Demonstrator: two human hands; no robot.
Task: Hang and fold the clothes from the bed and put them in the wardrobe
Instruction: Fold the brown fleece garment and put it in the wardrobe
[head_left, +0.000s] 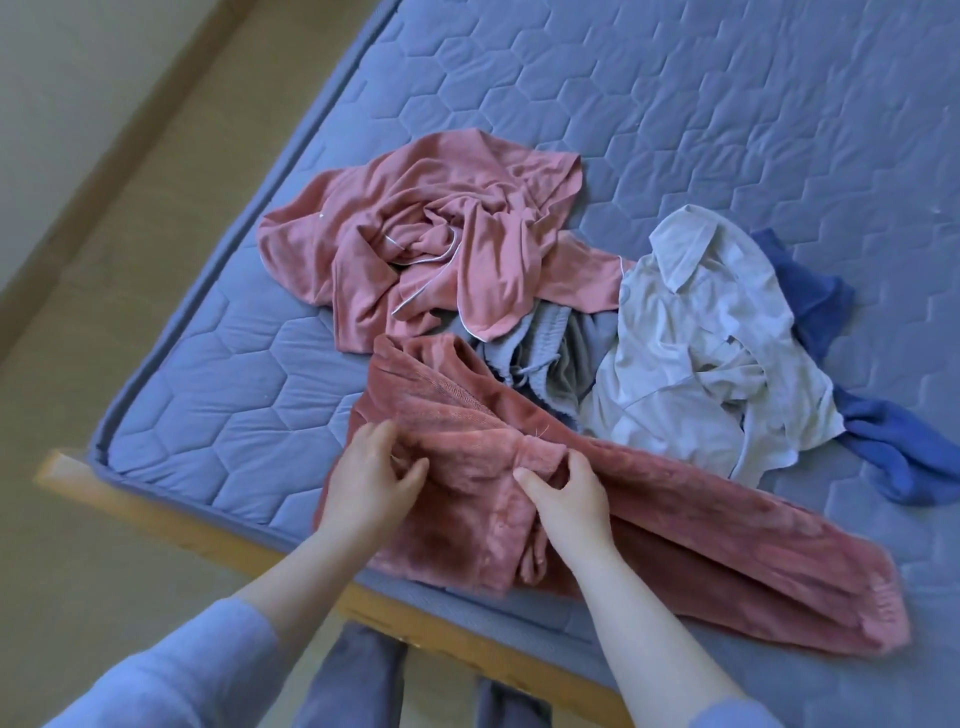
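A fuzzy pink fleece garment (675, 525) lies at the near edge of the bed, one long part stretching to the right. My left hand (371, 475) pinches a fold of it near its middle. My right hand (569, 491) grips a bunched piece of the same fleece just to the right. Behind it lie a crumpled thin pink garment (415, 234), a grey ribbed piece (540, 358), a white shirt (696, 353) and a blue garment (893, 447) at the right.
The clothes sit on a blue quilted mattress (727, 104) in a wooden bed frame (171, 519). Beige floor (78, 260) runs along the left side. My legs stand against the frame's near edge.
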